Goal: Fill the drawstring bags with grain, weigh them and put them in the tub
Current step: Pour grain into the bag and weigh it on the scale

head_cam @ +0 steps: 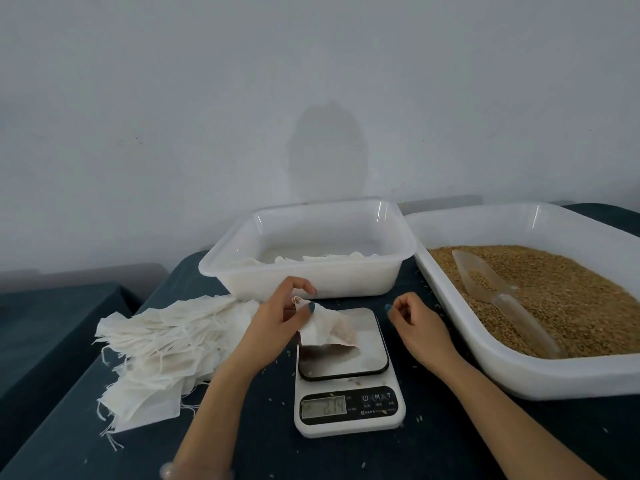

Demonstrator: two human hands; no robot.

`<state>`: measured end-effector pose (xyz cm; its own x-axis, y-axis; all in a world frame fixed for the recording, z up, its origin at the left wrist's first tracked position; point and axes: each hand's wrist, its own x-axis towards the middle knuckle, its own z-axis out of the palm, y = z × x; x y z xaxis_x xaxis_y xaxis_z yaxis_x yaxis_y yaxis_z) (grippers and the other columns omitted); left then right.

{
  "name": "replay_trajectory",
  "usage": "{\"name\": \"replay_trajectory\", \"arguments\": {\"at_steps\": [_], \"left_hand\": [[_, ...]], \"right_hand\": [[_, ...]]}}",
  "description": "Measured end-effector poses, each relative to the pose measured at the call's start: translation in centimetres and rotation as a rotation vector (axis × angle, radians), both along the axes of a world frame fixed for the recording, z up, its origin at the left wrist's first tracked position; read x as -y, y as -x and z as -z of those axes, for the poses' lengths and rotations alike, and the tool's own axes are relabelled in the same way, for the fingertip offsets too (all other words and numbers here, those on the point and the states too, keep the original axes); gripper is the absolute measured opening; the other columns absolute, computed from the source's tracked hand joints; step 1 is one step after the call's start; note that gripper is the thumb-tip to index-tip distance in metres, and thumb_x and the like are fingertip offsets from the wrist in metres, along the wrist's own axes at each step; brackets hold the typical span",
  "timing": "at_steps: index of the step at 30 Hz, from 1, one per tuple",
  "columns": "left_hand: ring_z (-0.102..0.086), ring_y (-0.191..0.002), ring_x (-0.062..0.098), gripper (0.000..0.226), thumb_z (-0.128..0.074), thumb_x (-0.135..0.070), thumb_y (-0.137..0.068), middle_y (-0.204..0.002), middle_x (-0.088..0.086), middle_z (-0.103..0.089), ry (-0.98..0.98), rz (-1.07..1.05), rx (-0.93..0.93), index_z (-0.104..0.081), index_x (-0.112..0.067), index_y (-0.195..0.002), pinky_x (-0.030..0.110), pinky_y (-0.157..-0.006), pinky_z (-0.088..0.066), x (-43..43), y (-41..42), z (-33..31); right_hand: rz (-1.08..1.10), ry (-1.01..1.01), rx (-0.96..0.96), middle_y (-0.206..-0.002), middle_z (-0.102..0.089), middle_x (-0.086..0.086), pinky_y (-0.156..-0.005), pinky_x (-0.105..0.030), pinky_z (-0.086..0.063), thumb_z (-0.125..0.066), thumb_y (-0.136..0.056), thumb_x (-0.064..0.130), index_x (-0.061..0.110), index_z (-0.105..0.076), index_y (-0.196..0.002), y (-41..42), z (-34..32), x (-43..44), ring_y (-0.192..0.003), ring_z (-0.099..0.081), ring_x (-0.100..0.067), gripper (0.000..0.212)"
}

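Scale [348, 372] before tub [311, 244], left of tray [519, 372]

Table [242, 431] draped in what looks like dark cloth, heap of empty drawstring bags [162, 355] left, scale [348, 424] centre, white tub [311, 280] behind, grain tray [519, 375] right, loose grains [424, 417] scattered.

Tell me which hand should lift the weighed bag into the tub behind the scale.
Left, probably. The left hand pinches the neck of the bag on the scale, and the tub stands just beyond it. The right hand hovers beside the scale plate, apart from the bag.
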<state>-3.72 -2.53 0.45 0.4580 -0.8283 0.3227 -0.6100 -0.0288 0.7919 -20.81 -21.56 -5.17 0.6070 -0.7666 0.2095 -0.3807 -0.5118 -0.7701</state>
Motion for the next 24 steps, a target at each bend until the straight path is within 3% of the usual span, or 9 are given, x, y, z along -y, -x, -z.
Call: {"name": "replay_trajectory", "arguments": {"at_steps": [2, 7, 10, 13, 18, 21, 24], "left_hand": [[-0.046, -0.056, 0.003, 0.013, -0.053, -0.01, -0.101, -0.072, 0.0, -0.056, 0.05, 0.064, -0.03, -0.062, -0.02, -0.101, 0.012, -0.053, -0.04, 0.3, 0.5, -1.1], [-0.058, -0.066, -0.003, 0.026, -0.046, 0.0, -0.101, -0.078, -0.016, -0.066, 0.148, 0.015, -0.131, -0.068, -0.015, -0.096, 0.011, -0.066, -0.048, 2.3, -0.1, -5.4], [-0.064, -0.077, 0.004, 0.03, -0.046, 0.003, -0.101, -0.09, 0.004, -0.068, 0.225, -0.072, -0.165, -0.07, -0.015, -0.101, 0.013, -0.074, -0.053, 3.6, -2.5, -8.5], [-0.06, -0.096, 0.016, 0.03, -0.048, 0.004, -0.099, -0.104, 0.012, -0.065, 0.207, -0.15, -0.189, -0.07, -0.013, -0.111, 0.025, -0.097, -0.051, 4.9, -5.7, -10.2], [-0.051, -0.13, 0.019, 0.033, -0.043, -0.01, -0.104, -0.133, 0.004, -0.061, -0.123, -0.204, -0.17, -0.063, -0.013, -0.13, 0.033, -0.114, -0.034, 7.0, -10.0, -9.1], [-0.048, -0.129, 0.019, 0.037, -0.038, -0.026, -0.107, -0.127, 0.003, -0.063, -0.452, -0.263, -0.053, -0.064, -0.012, -0.128, 0.027, -0.104, -0.029, 7.0, -12.0, -7.3], [-0.055, -0.124, 0.023, 0.05, -0.029, -0.04, -0.107, -0.125, 0.005, -0.066, -0.619, -0.256, 0.056, -0.067, -0.01, -0.122, 0.029, -0.1, -0.032, 6.1, -13.1, -6.2]], "right_hand": [[0.0, -0.003, 0.001, -0.078, -0.059, 0.009, -0.055, -0.02, -0.034, -0.054, -0.098, 0.035, 0.03, -0.049, -0.089, 0.0, 0.0, 0.0, -0.064, -0.055, -0.004, 0.012], [-0.001, -0.008, -0.017, -0.079, -0.06, 0.01, -0.055, -0.018, -0.035, -0.054, -0.097, 0.037, 0.03, -0.049, -0.089, -0.1, 0.0, 0.0, -0.066, -0.055, -0.004, 0.011], [-0.005, -0.006, -0.015, -0.079, -0.06, 0.01, -0.054, -0.017, -0.035, -0.054, -0.097, 0.038, 0.031, -0.049, -0.089, 0.0, 0.0, -0.1, -0.066, -0.056, -0.004, 0.012], [-0.014, -0.008, -0.021, -0.079, -0.061, 0.008, -0.054, -0.017, -0.035, -0.054, -0.097, 0.038, 0.031, -0.049, -0.089, 0.1, -0.1, -0.1, -0.065, -0.056, -0.005, 0.012], [-0.017, -0.006, -0.034, -0.078, -0.061, 0.01, -0.054, -0.019, -0.037, -0.054, -0.097, 0.038, 0.031, -0.049, -0.089, 0.1, -0.1, -0.2, -0.065, -0.056, -0.005, 0.012], [-0.019, 0.01, -0.046, -0.077, -0.06, 0.01, -0.053, -0.019, -0.036, -0.054, -0.097, 0.038, 0.032, -0.049, -0.09, 0.1, 0.1, -0.1, -0.063, -0.055, -0.005, 0.012], [-0.017, 0.019, -0.056, -0.077, -0.06, 0.01, -0.053, -0.019, -0.036, -0.054, -0.097, 0.039, 0.032, -0.049, -0.09, 0.0, 0.1, -0.1, -0.063, -0.056, -0.005, 0.012]]}}
